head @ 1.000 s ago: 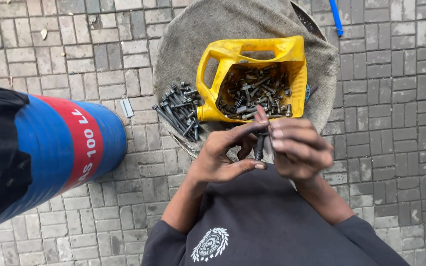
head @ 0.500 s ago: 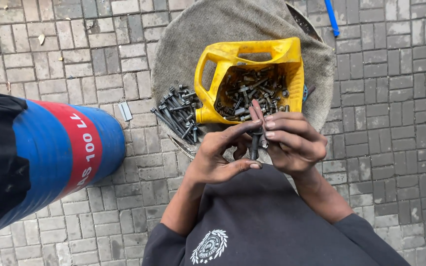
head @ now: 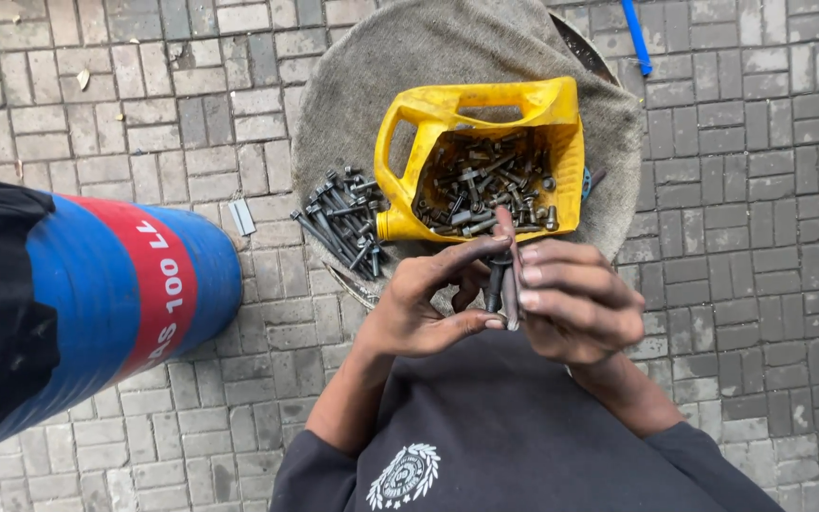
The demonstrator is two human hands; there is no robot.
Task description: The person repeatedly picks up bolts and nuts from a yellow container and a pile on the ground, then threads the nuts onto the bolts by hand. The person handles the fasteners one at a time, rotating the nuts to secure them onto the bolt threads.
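A person seated over a brick pavement (head: 760,237) works a dark bolt (head: 495,284) between both bare hands, just below a cut-open yellow jug (head: 409,142) that holds a heap of mixed bolts and nuts (head: 485,190). The left hand (head: 419,308), fingers curled, pinches the bolt's near end between thumb and fingertips. The right hand (head: 580,303) has its fingers pressed together and closed on the bolt from the other side, with one finger stretched along it toward the jug's lower rim. The bolt stands nearly upright in that double grip, clear of the jug and touching nothing but the fingers.

The work in hand looks like checking or turning a single fastener; whether a nut sits on it cannot be told. By the look of the grip, any further turning calls for one hand to hold the shank fast while the other works its fingertips round it.

A loose pile of long bolts (head: 343,218) lies just left of the jug on the same sackcloth-covered round stand (head: 381,57). A blue drum with a red band (head: 97,303) lies well to the jug's left, and a blue stick (head: 635,33) rests above its right corner
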